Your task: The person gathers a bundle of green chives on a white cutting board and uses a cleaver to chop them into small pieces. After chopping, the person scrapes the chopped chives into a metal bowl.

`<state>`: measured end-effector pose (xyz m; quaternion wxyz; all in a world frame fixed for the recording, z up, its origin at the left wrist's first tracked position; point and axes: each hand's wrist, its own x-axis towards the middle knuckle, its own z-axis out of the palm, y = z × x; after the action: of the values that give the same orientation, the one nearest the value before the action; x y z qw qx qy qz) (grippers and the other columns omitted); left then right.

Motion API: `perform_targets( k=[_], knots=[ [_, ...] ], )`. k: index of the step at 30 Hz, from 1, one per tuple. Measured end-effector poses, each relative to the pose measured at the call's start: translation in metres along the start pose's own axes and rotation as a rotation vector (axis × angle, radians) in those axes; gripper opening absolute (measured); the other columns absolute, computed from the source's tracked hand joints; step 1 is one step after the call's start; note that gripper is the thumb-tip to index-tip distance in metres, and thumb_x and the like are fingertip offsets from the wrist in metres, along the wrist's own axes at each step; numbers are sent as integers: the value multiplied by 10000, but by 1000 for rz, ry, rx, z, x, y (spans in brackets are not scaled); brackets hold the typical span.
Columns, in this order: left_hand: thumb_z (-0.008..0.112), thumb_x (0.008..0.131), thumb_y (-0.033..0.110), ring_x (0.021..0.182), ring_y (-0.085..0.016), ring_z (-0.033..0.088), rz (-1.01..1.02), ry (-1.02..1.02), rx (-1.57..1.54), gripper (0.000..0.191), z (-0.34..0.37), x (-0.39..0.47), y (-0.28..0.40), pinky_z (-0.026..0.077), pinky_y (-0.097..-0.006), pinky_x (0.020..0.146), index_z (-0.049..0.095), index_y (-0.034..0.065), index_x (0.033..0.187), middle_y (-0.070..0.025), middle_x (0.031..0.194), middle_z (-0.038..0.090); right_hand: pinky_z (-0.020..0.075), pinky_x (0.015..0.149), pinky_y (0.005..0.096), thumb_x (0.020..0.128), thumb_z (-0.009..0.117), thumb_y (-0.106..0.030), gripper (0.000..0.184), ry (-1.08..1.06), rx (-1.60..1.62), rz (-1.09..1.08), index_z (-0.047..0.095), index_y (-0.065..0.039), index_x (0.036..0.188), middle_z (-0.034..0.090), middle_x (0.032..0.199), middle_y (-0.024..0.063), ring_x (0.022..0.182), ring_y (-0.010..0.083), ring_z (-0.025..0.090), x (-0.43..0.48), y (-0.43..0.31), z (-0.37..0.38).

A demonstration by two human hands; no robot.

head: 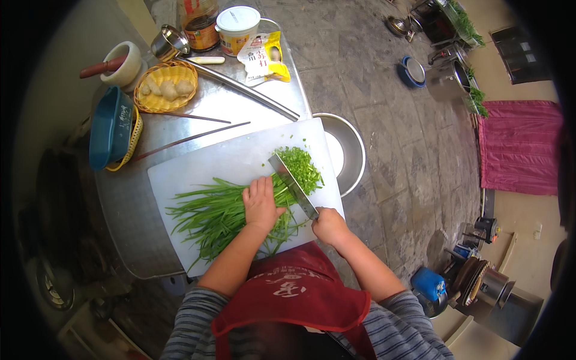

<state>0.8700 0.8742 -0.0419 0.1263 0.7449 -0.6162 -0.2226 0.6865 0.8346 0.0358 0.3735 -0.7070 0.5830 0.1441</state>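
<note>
A thick bunch of long green leaves, probably garlic chives (211, 211), lies across a white plastic cutting board (202, 166). My left hand (262, 202) presses flat on the bunch, fingers towards the far edge. In my right hand (330, 225) is the handle of a kitchen cleaver (294, 185), its blade slanting across the right end of the bunch, just right of my left fingers. Chopped green pieces (302, 168) are heaped on the blade's far side, with a few bits scattered beyond them.
A stainless steel bowl (353, 153) sits partly beneath the board's right edge. On the metal table (216, 101) are a long-handled ladle (243, 87), two chopsticks (193, 140), a wicker basket (148, 105) of ginger, a mortar (121, 65), a blue plastic basket (110, 130), and a white-lidded tub (237, 29).
</note>
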Motion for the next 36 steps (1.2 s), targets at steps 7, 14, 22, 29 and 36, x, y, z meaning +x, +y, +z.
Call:
perform_targets(
  k=[7,14,22,29,36],
  knots=[
    [881,562,271,1261,-298,374,-24,-44,-14,974,-3,1,1,267,-444,1041,387,19,1362,-118,1329,435,516,802,468,764,552,-101,253,33,27,44,668,0,965,666,898,267,870,423,645,46,-25,22],
    [886,553,241,1267,-308,380,-10,24,-79,970,1,-2,-2,268,-454,1053,390,19,1356,-133,1333,441,517,773,483,779,543,-119,238,153,226,-119,657,13,941,652,836,269,824,435,637,5,11,3],
    [886,550,263,1257,-309,388,-24,19,-62,957,3,1,-2,283,-446,1040,405,11,1338,-134,1321,446,523,790,471,783,555,-122,217,53,36,-26,669,6,916,661,860,259,851,419,645,-10,4,3],
    [875,572,301,1234,-282,400,-2,36,38,922,7,0,-1,297,-428,1014,422,15,1322,-114,1303,458,523,819,465,772,582,-137,218,-39,-52,61,677,-4,916,677,931,244,905,392,660,39,-29,19],
    [868,583,399,1270,-286,384,-14,5,-69,1038,-11,0,1,258,-463,1077,356,10,1397,-123,1348,446,523,819,461,768,589,-152,231,41,18,36,677,-15,932,675,922,244,902,395,655,41,-25,24]
  ],
)
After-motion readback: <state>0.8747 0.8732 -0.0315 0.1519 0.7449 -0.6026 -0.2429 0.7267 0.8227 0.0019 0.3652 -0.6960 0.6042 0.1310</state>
